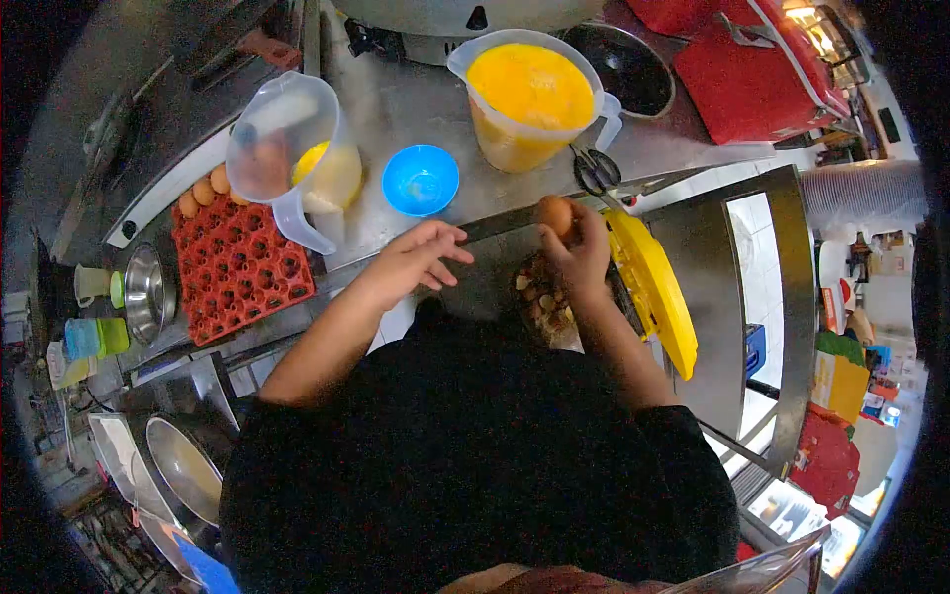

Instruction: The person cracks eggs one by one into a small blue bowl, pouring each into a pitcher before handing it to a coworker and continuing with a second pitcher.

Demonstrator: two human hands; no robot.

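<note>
A brown egg (pixel 556 215) is gripped in the fingers of my right hand (pixel 586 252), above a bin of broken eggshells (pixel 544 295). My left hand (pixel 411 265) holds nothing, its fingers apart, just below a small blue bowl (pixel 421 181). A little clear liquid seems to lie in that bowl. Behind it to the right stands a plastic pitcher (pixel 524 134) nearly full of beaten yellow egg. To the left, a second clear pitcher (pixel 332 188) holds some yolk and egg white near its bottom. Beside it lies a red egg tray (pixel 242 267) with several brown eggs (pixel 204 191) at its far edge.
Black-handled scissors (pixel 597 172) lie near the counter's edge. A yellow lid (pixel 658 287) stands tilted beside the shell bin. Metal bowls (pixel 148 292) sit at the left. Red bags (pixel 737 79) and a dark round pan (pixel 623 69) are at the back right.
</note>
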